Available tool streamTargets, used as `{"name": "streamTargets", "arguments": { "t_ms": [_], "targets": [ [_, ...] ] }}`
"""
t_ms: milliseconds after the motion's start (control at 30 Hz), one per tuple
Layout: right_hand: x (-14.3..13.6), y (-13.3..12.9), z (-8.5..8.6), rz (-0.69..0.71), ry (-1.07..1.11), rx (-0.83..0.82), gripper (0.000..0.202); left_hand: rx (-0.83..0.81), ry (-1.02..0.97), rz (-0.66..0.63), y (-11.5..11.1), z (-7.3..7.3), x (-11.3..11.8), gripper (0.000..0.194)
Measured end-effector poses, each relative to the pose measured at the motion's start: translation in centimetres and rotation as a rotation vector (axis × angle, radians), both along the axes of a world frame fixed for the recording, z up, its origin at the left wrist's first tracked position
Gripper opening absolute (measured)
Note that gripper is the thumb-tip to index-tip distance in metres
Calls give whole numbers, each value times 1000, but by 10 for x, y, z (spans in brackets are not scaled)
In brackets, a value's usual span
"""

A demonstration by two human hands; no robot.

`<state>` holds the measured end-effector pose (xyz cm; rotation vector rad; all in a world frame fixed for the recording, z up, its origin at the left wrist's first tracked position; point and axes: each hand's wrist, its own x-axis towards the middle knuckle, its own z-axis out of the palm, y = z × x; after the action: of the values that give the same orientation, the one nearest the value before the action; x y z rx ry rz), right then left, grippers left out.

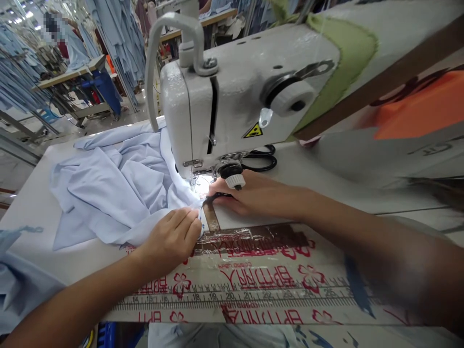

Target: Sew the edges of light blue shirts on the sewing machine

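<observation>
Light blue fabric (pixel 116 188) lies rumpled on the sewing machine table, left of the needle area. My left hand (pixel 177 234) is closed on the near right edge of this fabric, with the fingers curled. Just right of the presser foot is my right hand (pixel 250 193), partly behind the machine's white knob. Its fingers are closed around small dark thread snips (pixel 219 195), pointing toward the fabric edge; most of the tool is hidden by the hand. The white sewing machine (pixel 246 92) has its lamp lit over the needle area.
Black scissor handles (pixel 261 159) rest behind the machine head. A printed ruler strip (pixel 235 302) runs along the table's front. More blue cloth (pixel 21 285) hangs at the left; an orange item (pixel 420 106) is at the right. Garment racks and a person are behind.
</observation>
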<state>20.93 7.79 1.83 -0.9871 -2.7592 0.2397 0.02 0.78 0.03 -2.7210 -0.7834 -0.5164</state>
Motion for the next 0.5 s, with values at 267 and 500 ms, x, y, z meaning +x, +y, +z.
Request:
{"name": "streamTargets", "arguments": {
  "t_ms": [267, 500],
  "targets": [
    [1, -5, 10, 128, -37, -124, 18, -9, 8, 14, 0, 0, 0, 14],
    [-10, -13, 5, -27, -155, -84, 21, -49, 77, -13, 4, 0, 0, 15]
  ]
}}
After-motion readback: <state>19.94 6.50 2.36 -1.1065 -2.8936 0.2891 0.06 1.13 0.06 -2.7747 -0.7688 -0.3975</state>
